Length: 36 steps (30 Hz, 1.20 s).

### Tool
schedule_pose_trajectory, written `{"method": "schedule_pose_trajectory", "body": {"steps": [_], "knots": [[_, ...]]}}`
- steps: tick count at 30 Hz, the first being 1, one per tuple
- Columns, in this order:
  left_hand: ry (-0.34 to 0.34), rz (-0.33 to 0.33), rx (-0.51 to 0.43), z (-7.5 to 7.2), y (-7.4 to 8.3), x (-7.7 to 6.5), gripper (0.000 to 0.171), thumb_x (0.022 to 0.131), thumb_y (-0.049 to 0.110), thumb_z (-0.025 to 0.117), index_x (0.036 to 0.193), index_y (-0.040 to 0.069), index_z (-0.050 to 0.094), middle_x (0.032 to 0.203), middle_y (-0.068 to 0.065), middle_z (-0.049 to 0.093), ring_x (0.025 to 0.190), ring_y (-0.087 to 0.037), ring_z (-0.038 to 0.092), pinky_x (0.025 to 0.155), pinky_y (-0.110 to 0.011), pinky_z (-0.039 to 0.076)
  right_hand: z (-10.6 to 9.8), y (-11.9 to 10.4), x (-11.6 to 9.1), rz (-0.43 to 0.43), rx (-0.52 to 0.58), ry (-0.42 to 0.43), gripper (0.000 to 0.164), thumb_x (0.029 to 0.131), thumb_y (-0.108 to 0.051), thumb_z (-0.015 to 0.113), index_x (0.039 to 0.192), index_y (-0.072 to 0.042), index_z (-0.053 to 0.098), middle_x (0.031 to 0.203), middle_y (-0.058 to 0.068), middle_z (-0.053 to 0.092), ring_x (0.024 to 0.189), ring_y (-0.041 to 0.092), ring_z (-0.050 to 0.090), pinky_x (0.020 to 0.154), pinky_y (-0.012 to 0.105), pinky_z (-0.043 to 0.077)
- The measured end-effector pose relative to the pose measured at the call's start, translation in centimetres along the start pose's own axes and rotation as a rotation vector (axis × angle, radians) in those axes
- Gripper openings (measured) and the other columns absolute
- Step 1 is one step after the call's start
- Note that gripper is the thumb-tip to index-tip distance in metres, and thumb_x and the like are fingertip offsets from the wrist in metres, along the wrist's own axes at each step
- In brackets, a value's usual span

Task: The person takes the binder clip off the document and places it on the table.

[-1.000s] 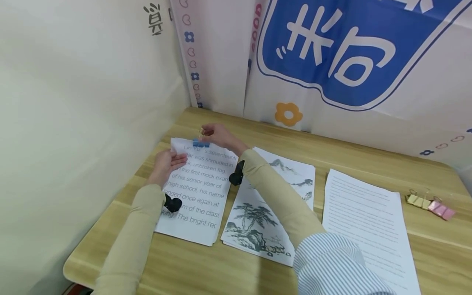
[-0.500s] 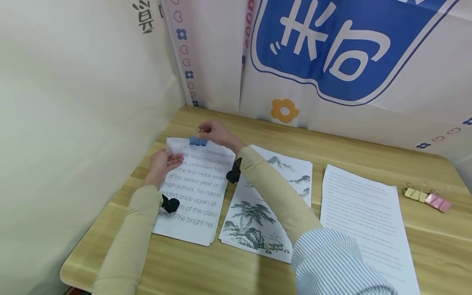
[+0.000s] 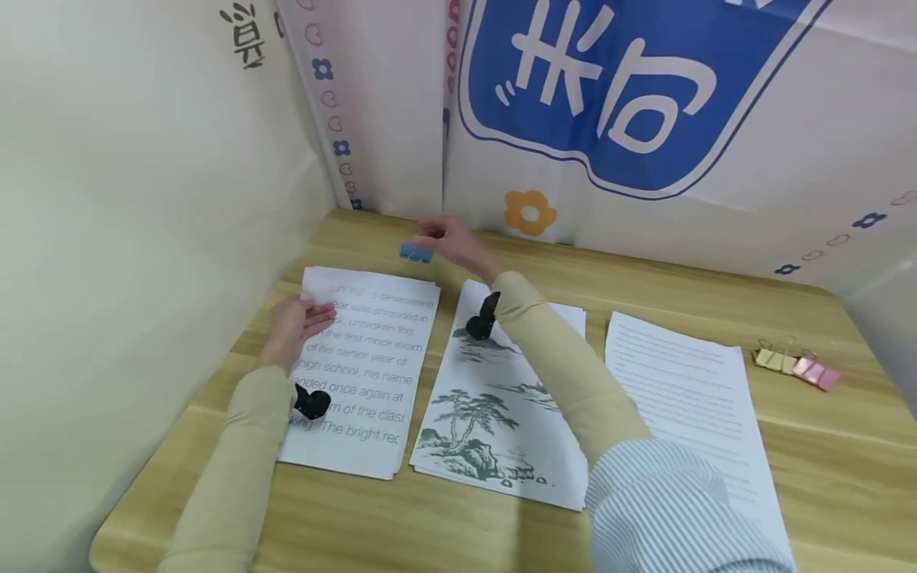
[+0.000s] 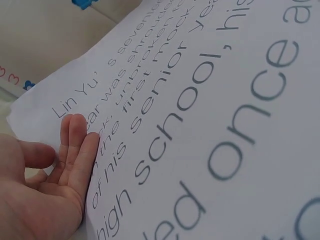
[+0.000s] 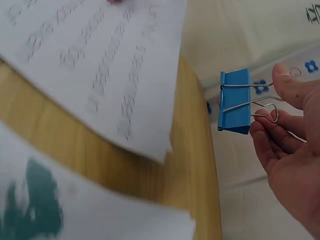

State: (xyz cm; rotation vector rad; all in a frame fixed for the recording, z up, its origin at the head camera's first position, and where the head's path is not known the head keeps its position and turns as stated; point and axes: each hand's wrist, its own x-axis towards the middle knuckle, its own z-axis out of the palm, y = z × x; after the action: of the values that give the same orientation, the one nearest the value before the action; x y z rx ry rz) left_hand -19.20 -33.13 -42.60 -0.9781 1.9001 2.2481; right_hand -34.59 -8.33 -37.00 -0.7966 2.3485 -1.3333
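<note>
Head view: on the pale wood-grain table (image 3: 401, 525), the white ink-landscape sheets (image 3: 487, 406) lie nearest; alongside, the left hand (image 3: 295, 322), fingers straight, touches the white large-print paper stack (image 3: 361, 366); farther back, the right hand (image 3: 454, 243) pinches the blue metal binder clip (image 5: 236, 102) by its wire handles (image 5: 260, 85), beyond the stack's far edge.

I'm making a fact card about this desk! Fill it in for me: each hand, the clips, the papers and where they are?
Left hand: resting on the big-print pages
Right hand: holding the blue clip by its wire handles
Blue clip: off the paper, past the big-print pages' top edge
Other clips: yellow clip and pink clip, side by side on the table
Papers, left to right: big-print pages, landscape pictures, small-print pages
</note>
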Motion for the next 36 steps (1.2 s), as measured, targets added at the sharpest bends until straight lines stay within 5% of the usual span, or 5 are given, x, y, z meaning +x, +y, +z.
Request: {"method": "schedule_pose_trajectory", "body": {"steps": [7, 14, 24, 32, 36], "knots": [[-0.007, 0.021, -0.013, -0.3, -0.4, -0.1, 0.048, 0.101, 0.014, 0.034, 0.146, 0.001, 0.019, 0.075, 0.006, 0.065, 0.075, -0.005, 0.067, 0.081, -0.019, 0.058, -4.7, 2.4, -2.4, 0.046, -0.077, 0.031, 0.054, 0.092, -0.032, 0.061, 0.137, -0.005, 0.048, 0.129, 0.010, 0.058, 0.119, 0.021, 0.053, 0.104, 0.034, 0.047], [-0.002, 0.019, -0.035, -0.4, -0.6, -0.2, 0.025, 0.101, 0.013, 0.035, 0.125, 0.006, 0.036, 0.072, 0.006, 0.066, 0.074, -0.005, 0.068, 0.079, -0.019, 0.058, -8.7, 4.4, -5.1, 0.111, -0.067, 0.080, 0.057, 0.091, -0.030, 0.062, 0.139, -0.003, 0.045, 0.133, 0.012, 0.055, 0.126, 0.024, 0.050, 0.108, 0.037, 0.044], [-0.028, 0.008, -0.034, 0.2, -0.4, -0.3, 0.048, 0.101, 0.014, 0.036, 0.145, 0.003, 0.020, 0.073, 0.006, 0.067, 0.074, -0.005, 0.069, 0.080, -0.020, 0.058, -13.3, 6.8, -9.1, 0.181, 0.002, 0.122, 0.055, 0.091, -0.026, 0.063, 0.138, -0.002, 0.046, 0.134, 0.015, 0.055, 0.125, 0.026, 0.050, 0.107, 0.040, 0.044], [-0.029, -0.011, -0.088, 0.5, -0.6, -0.5, 0.008, 0.100, 0.012, 0.037, 0.108, 0.012, 0.040, 0.071, 0.004, 0.068, 0.073, -0.007, 0.070, 0.078, -0.021, 0.059, -16.2, 8.4, -11.9, 0.215, 0.003, 0.152, 0.057, 0.092, -0.024, 0.062, 0.139, 0.002, 0.042, 0.134, 0.018, 0.053, 0.124, 0.029, 0.049, 0.108, 0.044, 0.043], [-0.042, -0.022, -0.088, 0.7, -0.3, -0.4, 0.027, 0.100, 0.013, 0.038, 0.127, 0.009, 0.038, 0.071, 0.004, 0.068, 0.072, -0.007, 0.070, 0.077, -0.021, 0.059, -17.5, 9.5, -13.1, 0.242, -0.003, 0.182, 0.055, 0.092, -0.023, 0.061, 0.138, 0.002, 0.044, 0.132, 0.020, 0.053, 0.122, 0.029, 0.049, 0.107, 0.046, 0.043]]}}
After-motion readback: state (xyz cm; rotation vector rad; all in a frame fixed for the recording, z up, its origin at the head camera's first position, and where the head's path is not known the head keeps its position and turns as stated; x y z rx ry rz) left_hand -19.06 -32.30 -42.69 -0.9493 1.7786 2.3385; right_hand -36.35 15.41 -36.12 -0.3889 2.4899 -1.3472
